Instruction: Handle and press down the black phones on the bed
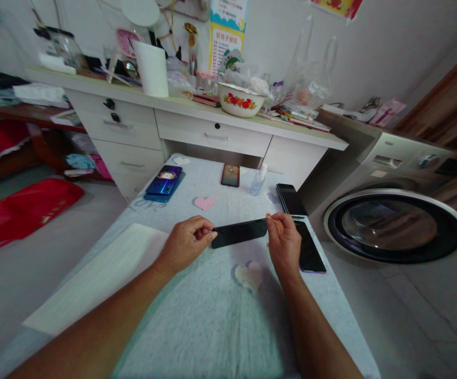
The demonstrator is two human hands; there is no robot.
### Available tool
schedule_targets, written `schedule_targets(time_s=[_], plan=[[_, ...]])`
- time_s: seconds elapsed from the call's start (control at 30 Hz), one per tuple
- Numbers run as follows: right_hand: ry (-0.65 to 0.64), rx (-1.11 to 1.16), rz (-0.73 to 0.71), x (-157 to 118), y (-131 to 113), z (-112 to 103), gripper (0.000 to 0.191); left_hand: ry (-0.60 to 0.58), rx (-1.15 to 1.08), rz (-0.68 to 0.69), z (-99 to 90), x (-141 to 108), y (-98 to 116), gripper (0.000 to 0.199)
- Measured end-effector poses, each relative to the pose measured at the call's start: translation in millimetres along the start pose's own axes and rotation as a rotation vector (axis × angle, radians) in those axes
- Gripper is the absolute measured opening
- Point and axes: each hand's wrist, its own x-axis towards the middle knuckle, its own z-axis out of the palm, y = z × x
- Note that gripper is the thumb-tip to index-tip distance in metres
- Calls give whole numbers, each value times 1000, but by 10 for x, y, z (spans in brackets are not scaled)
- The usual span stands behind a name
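A dark smartphone (240, 233) is held sideways above the cloth-covered table, its black face towards me. My left hand (189, 241) pinches its left end between thumb and fingers. At the other end, the fingers of my right hand (284, 243) are closed on the phone's upper right corner. Just right of that hand, partly behind it, lies another black-screened phone (310, 250). Farther back sits a stack of dark phones (291, 200). A clear spray bottle (258, 180) stands upright beyond the held phone, beside a brownish phone or case (230, 175).
Blue phones (165, 181) lie stacked at the table's back left. A pale cloth or paper strip (105, 279) rests under my left forearm. Behind the table is a white drawer desk (189, 126) bearing a flowered bowl (241, 100) and paper roll (151, 69). A washing machine (394, 173) stands right.
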Motion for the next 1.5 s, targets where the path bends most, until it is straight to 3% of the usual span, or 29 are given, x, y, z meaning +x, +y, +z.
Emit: schedule_targets(time_s=[0.2,0.3,1.23,1.5], plan=[[-6,-280,-248,52,36,32,15,-8,3,10,-5,-11,10,5],[-34,-359,-299,40,-1,7,17,-9,9,8,-5,-7,23,4],[-132,-411,-298,-76,-53,38,27,-22,4,2,-5,-3,47,5],[-294,-278,-321,-213,-163,169,33,-17,15,10,-12,-5,55,5]])
